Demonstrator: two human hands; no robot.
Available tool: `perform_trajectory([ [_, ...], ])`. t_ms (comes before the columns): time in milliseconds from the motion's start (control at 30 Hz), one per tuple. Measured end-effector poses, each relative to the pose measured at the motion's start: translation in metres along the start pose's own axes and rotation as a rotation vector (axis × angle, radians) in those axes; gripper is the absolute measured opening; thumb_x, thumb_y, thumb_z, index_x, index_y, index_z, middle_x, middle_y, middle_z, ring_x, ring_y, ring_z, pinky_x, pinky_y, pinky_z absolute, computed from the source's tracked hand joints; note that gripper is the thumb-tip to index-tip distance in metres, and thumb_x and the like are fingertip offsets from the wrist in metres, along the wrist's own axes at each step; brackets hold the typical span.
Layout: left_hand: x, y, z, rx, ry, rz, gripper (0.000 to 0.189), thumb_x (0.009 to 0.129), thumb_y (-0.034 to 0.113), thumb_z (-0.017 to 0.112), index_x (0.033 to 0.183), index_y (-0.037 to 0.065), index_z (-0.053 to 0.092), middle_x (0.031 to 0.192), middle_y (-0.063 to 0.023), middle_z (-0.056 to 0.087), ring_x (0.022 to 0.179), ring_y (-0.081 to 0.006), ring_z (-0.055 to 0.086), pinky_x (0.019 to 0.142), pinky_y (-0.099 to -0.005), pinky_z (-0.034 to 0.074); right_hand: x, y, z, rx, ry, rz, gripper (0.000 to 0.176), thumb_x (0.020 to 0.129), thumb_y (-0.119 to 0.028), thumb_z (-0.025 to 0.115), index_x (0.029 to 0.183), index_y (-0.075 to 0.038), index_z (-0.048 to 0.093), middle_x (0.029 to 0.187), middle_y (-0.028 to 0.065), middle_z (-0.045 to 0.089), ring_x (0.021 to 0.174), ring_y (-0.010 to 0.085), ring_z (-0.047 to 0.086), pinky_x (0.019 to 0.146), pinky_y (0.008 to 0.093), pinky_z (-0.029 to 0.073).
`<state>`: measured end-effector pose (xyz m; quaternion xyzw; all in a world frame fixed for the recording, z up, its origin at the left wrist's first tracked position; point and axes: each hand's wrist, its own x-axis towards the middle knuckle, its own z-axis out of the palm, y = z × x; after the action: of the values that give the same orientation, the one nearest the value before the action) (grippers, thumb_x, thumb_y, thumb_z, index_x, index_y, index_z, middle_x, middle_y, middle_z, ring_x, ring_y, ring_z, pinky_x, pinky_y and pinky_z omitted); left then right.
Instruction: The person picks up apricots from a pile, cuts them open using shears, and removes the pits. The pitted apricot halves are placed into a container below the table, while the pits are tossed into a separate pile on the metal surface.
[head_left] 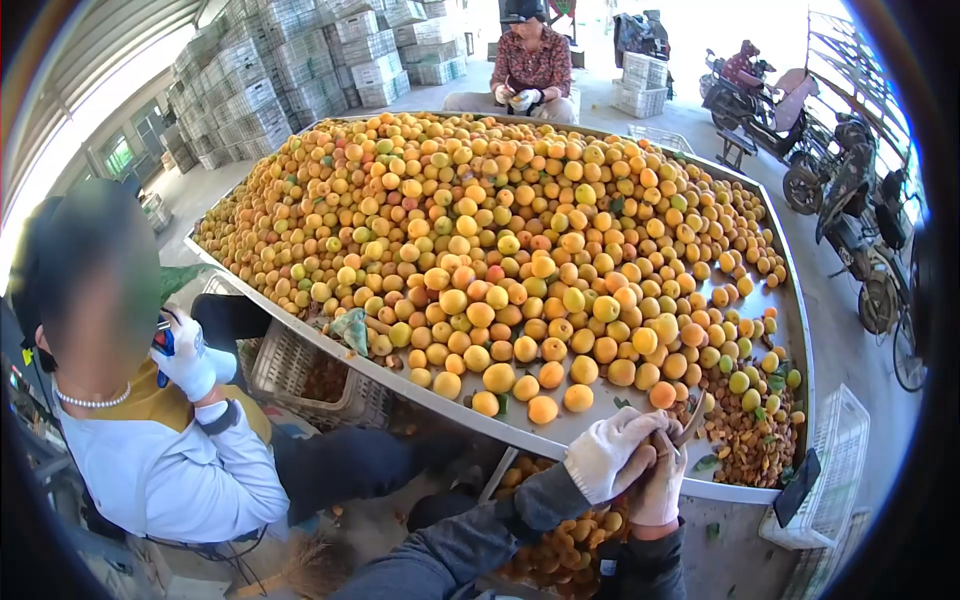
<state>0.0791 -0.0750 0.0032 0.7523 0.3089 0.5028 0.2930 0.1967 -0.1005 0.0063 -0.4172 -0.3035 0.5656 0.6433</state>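
Observation:
My left hand (612,457), in a white glove with bare fingertips, is closed and pressed against my right hand over the tray's near edge. My right hand (658,488), gloved the same way, is closed too, and a curved knife blade (691,422) sticks out beyond its fingers. What the left fingers hold is hidden between the hands; I cannot tell what it is. Just past the fingertips sits an orange apricot (662,395). To the right lie brown apricot pits and scraps (752,452) with some green fruit. Beneath my forearms are split apricots (560,555) in a container.
A large metal-rimmed tray (470,418) bears a heap of apricots (450,230). A seated person (160,400) in white gloves is at the left, another person (533,65) across. A black phone-like slab (798,490) and white crate (832,470) adjoin the right corner. Motorbikes (850,200) stand beyond.

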Motion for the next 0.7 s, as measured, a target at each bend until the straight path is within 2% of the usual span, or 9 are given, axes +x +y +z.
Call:
perform_trajectory([
  [133, -0.001, -0.004, 0.004, -0.03, 0.092, -0.009, 0.036, 0.086, 0.006, 0.053, 0.123, 0.002, 0.053, 0.108, -0.0181, 0.062, 0.091, -0.0314, 0.063, 0.077, -0.0369, 0.052, -0.001, 0.007, 0.003, 0.026, 0.08, 0.04, 0.016, 0.094, -0.012, 0.051, 0.106, -0.005, 0.056, 0.102, 0.0022, 0.059, 0.098, 0.0127, 0.058, 0.084, 0.026, 0.048],
  [200, -0.006, -0.003, 0.007, -0.126, 0.084, -0.129, 0.034, 0.088, 0.005, 0.05, 0.121, 0.0, 0.053, 0.108, -0.0161, 0.063, 0.09, -0.0228, 0.063, 0.077, -0.0328, 0.051, -0.005, 0.001, 0.004, -0.148, 0.072, 0.045, 0.015, 0.092, -0.012, 0.051, 0.104, -0.005, 0.058, 0.099, 0.0028, 0.061, 0.092, 0.0118, 0.059, 0.079, 0.0251, 0.049],
  [267, -0.014, -0.019, 0.021, -0.214, 0.253, -0.26, 0.031, 0.095, 0.016, 0.048, 0.121, -0.001, 0.053, 0.104, -0.0125, 0.063, 0.09, -0.0159, 0.06, 0.078, -0.03, 0.049, -0.004, 0.007, -0.009, -0.234, 0.066, 0.073, 0.015, 0.093, -0.008, 0.051, 0.106, -0.004, 0.057, 0.087, 0.0018, 0.061, 0.073, 0.0099, 0.059, 0.063, 0.0227, 0.05],
  [333, -0.014, -0.026, 0.018, -0.618, 0.309, -0.554, 0.041, 0.1, 0.035, 0.045, 0.12, 0.0, 0.054, 0.099, -0.0089, 0.062, 0.09, -0.0119, 0.056, 0.077, -0.0275, 0.047, -0.008, -0.008, 0.01, -0.084, 0.145, 0.262, 0.015, 0.092, -0.013, 0.054, 0.104, -0.005, 0.057, 0.076, 0.0048, 0.06, 0.041, 0.0091, 0.049, 0.032, 0.0211, 0.034],
  [400, -0.008, -0.036, 0.022, -0.538, 0.353, -0.426, 0.054, 0.099, 0.049, 0.042, 0.121, 0.001, 0.054, 0.094, -0.0079, 0.06, 0.086, -0.0132, 0.056, 0.075, -0.0276, 0.047, -0.002, -0.012, 0.0, 0.061, 0.103, 0.269, 0.018, 0.091, -0.013, 0.054, 0.106, -0.004, 0.056, 0.072, 0.0052, 0.06, 0.04, 0.0098, 0.049, 0.034, 0.0211, 0.035],
  [467, 0.0, -0.023, 0.011, -1.146, 0.362, -0.734, 0.052, 0.098, 0.048, 0.045, 0.121, 0.002, 0.054, 0.092, -0.0084, 0.059, 0.082, -0.0167, 0.058, 0.073, -0.0302, 0.049, 0.004, -0.022, -0.007, 0.031, 0.1, 0.268, 0.02, 0.091, -0.014, 0.054, 0.107, -0.004, 0.056, 0.071, 0.0055, 0.06, 0.04, 0.0099, 0.048, 0.034, 0.021, 0.034],
  [500, -0.001, -0.024, 0.006, -1.26, 0.359, -0.73, 0.053, 0.098, 0.048, 0.044, 0.122, 0.003, 0.054, 0.092, -0.0092, 0.059, 0.08, -0.0206, 0.059, 0.07, -0.0334, 0.05, 0.008, -0.028, -0.01, -0.003, 0.095, 0.274, 0.021, 0.09, -0.014, 0.054, 0.108, -0.003, 0.055, 0.07, 0.0057, 0.06, 0.039, 0.01, 0.047, 0.034, 0.0209, 0.034],
  [600, -0.005, -0.018, -0.012, -1.104, 0.118, -0.785, 0.055, 0.097, 0.05, 0.043, 0.12, 0.002, 0.055, 0.092, -0.0098, 0.06, 0.083, -0.0223, 0.06, 0.072, -0.0373, 0.051, 0.015, -0.043, -0.026, -0.027, 0.106, 0.266, 0.022, 0.089, -0.014, 0.055, 0.108, -0.002, 0.054, 0.07, 0.0066, 0.061, 0.039, 0.0087, 0.046, 0.034, 0.0204, 0.032],
  [700, -0.014, -0.024, -0.008, -0.847, -0.077, -0.629, 0.069, 0.097, 0.061, 0.032, 0.118, 0.0, 0.057, 0.102, -0.0134, 0.062, 0.086, -0.0224, 0.062, 0.071, -0.0354, 0.053, 0.013, -0.056, -0.028, -0.03, 0.091, 0.245, 0.021, 0.088, -0.013, 0.056, 0.105, -0.001, 0.057, 0.075, 0.0065, 0.065, 0.039, 0.007, 0.045, 0.035, 0.0199, 0.032],
])
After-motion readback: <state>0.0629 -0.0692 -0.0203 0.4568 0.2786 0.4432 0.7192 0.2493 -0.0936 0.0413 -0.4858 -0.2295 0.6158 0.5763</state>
